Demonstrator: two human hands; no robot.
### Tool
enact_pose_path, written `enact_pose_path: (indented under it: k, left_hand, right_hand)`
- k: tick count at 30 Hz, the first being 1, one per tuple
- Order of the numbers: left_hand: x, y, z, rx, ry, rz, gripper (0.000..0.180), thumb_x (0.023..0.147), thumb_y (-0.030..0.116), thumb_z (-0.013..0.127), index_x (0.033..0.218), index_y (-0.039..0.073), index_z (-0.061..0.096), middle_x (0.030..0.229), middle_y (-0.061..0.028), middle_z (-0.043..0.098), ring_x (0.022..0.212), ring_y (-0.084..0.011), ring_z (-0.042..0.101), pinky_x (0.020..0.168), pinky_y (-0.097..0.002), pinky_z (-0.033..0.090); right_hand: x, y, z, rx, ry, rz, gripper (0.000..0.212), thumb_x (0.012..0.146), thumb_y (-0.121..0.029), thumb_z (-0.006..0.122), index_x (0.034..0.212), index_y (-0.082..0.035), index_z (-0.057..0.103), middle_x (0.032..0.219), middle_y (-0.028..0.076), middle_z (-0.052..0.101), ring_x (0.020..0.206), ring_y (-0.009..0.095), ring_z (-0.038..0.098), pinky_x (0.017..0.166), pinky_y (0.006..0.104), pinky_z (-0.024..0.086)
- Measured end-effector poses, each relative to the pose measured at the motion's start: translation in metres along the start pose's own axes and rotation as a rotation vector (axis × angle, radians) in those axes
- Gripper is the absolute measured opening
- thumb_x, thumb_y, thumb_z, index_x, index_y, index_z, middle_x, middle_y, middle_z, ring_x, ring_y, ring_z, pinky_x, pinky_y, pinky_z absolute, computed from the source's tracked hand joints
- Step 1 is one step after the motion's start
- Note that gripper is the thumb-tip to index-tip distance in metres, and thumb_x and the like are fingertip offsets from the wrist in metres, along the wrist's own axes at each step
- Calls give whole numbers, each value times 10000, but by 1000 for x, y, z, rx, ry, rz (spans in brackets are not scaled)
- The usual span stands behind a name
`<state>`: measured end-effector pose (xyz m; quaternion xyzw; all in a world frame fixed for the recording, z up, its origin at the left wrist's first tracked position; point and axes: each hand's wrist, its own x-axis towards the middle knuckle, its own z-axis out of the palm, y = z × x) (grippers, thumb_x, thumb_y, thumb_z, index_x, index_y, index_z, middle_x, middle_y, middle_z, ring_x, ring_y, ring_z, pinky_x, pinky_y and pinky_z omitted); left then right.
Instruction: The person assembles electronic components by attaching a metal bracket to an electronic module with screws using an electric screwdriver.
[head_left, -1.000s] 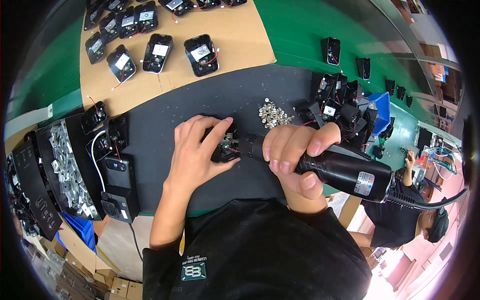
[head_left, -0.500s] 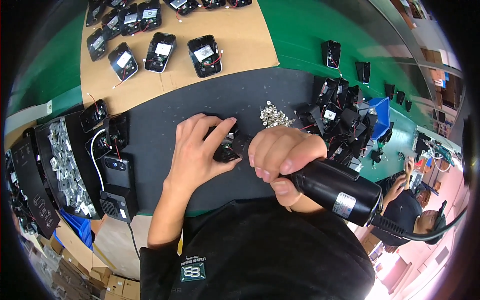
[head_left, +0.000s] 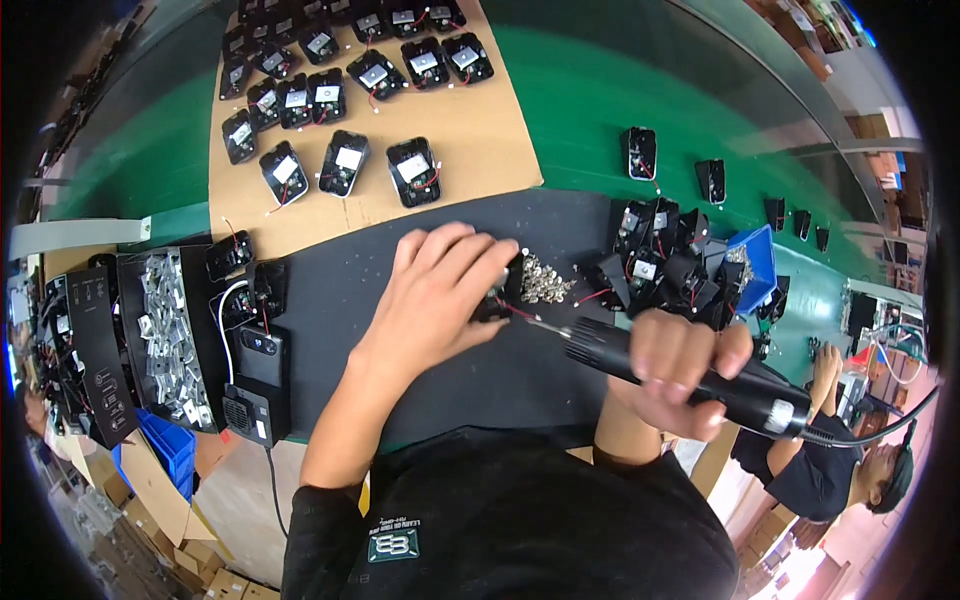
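Note:
My left hand [head_left: 435, 295] is closed around a small black plastic housing [head_left: 496, 304] on the dark mat, its fingers covering most of it. A red wire sticks out of the housing on its right side. In my right hand [head_left: 685, 365] is a black corded electric screwdriver [head_left: 740, 393], its bit pointing left at the housing and a little apart from it. Just beyond the housing lies a heap of small silvery screws [head_left: 543, 281].
Cardboard [head_left: 330, 225] at the back bears rows of black housings with silver plates. More housings [head_left: 655, 245] pile up at the right by a blue bin [head_left: 757, 262]. A box of metal pieces [head_left: 172, 340] and a power bank [head_left: 262, 352] stand left. A co-worker [head_left: 815, 470] sits far right.
My right hand has drawn the screwdriver back to the right, away from the housing, so its bit now shows. My left hand still holds the housing. The view has shifted.

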<state>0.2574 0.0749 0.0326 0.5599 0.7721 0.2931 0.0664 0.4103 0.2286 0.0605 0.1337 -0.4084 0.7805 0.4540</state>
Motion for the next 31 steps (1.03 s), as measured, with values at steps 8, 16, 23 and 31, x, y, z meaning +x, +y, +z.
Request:
enact_pose_path:
  k: [8,16,23,31]
  left_hand:
    - [54,-48,7,417,207,-119,794,593,403,848,1316,282,543,1265,-61,520,1277,-281,417,1073,-597,218]
    - [65,-107,8,532,183,-101,771,692,542,749,1309,138,525,1036,-61,565,1047,-233,527,1017,-491,313]
    - [69,-145,-15,620,273,-109,750,718,536,733,1286,87,536,1089,-109,557,1100,-278,506,991,-467,313]
    - [58,-149,-20,796,247,-235,809,791,542,659,1445,152,385,1481,-194,345,1353,-369,335,1049,-582,267]
  right_hand:
    - [-28,-24,-38,-60,94,-58,345,859,-237,673,1049,-120,410,709,27,567,575,130,547,547,261,449]
    - [-45,-11,-44,32,181,80,356,841,-229,697,1017,-114,410,668,30,553,539,153,536,545,289,450]
    - [-47,-8,-40,41,195,117,370,827,-226,713,1018,-120,414,646,28,551,517,151,529,517,288,441]
    - [-49,-7,-44,55,150,132,357,861,-282,672,1032,-131,397,689,21,529,598,149,511,603,305,439]
